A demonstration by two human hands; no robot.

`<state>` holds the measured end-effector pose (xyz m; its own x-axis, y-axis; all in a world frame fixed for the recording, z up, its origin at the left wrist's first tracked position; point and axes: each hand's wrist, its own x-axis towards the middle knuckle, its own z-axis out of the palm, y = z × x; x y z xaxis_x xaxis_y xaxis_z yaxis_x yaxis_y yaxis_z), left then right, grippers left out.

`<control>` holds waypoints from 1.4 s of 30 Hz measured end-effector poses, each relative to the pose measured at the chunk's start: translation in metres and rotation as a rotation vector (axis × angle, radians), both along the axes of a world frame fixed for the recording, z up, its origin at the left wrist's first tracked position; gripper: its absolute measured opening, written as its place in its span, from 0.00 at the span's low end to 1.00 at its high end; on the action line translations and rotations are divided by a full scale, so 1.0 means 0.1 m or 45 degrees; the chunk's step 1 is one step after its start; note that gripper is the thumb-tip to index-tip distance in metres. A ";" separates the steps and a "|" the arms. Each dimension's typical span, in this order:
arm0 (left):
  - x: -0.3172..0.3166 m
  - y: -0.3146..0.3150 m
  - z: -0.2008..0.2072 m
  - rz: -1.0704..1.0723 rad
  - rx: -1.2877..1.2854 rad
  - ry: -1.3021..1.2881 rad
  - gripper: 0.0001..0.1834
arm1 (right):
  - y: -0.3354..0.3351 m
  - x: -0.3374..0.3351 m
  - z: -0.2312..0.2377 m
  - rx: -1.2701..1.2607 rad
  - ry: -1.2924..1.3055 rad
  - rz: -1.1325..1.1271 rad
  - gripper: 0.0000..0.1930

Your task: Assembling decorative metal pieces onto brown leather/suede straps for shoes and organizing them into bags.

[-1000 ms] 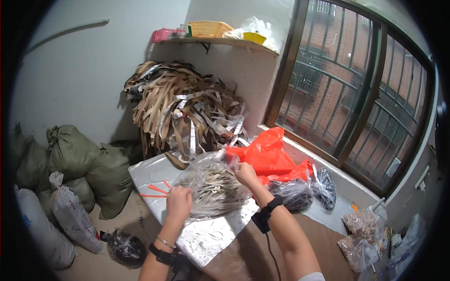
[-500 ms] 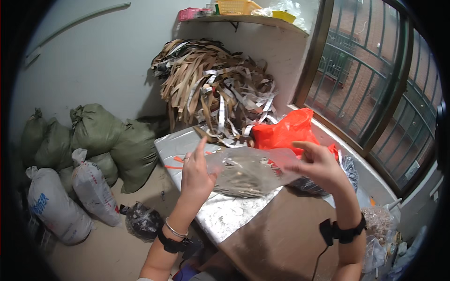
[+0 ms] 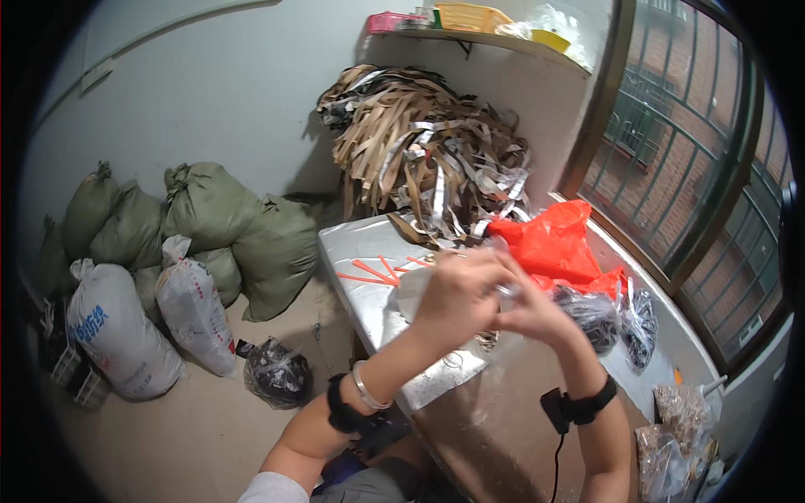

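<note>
Over the table [image 3: 356, 239], my left hand [image 3: 459, 295] and my right hand [image 3: 537, 312] have come together, fingers closed on the gathered top of a clear plastic bag [image 3: 408, 298]. My left hand and wrist cover most of the bag. A little of its brownish-grey contents shows below the fingers; their kind is hidden here. Thin orange-red strips [image 3: 375, 272] lie on the silvery sheet left of the bag. Just beyond my right hand sits a bright red plastic bag [image 3: 553, 243], with clear bags of dark pieces [image 3: 591, 317] beside it.
A tall heap of tan, black and white straps [image 3: 419, 151] rises behind the table. Green sacks [image 3: 281, 251] and white sacks [image 3: 122, 335] stand on the floor at left, near a small black bundle [image 3: 277, 374]. A barred window [image 3: 671, 134] is at right, a shelf [image 3: 486, 40] above.
My hands, earlier spread apart at both sides of the clear bag, have met at its top and closed on the plastic. The view has shifted, so the room sits farther right.
</note>
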<state>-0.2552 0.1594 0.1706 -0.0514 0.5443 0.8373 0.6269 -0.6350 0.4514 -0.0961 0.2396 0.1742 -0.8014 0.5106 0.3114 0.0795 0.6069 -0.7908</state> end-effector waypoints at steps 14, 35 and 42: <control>-0.27 0.48 -0.65 -0.658 -0.665 -0.636 0.07 | 0.17 0.08 -0.25 -0.827 0.086 0.288 0.08; -0.16 0.73 -0.71 -0.972 -0.810 -1.009 0.24 | 0.23 -0.16 -0.11 1.365 0.000 -0.589 0.10; -0.21 0.92 -0.87 -0.044 -0.444 -0.555 0.19 | 0.34 -0.05 -0.35 1.653 -0.528 -0.520 0.11</control>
<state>-0.2758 0.2512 0.0836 -0.3301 0.7928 0.5124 0.3166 -0.4184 0.8513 -0.1011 0.2734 0.1390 -0.8173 0.2625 0.5130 0.5073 0.7501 0.4243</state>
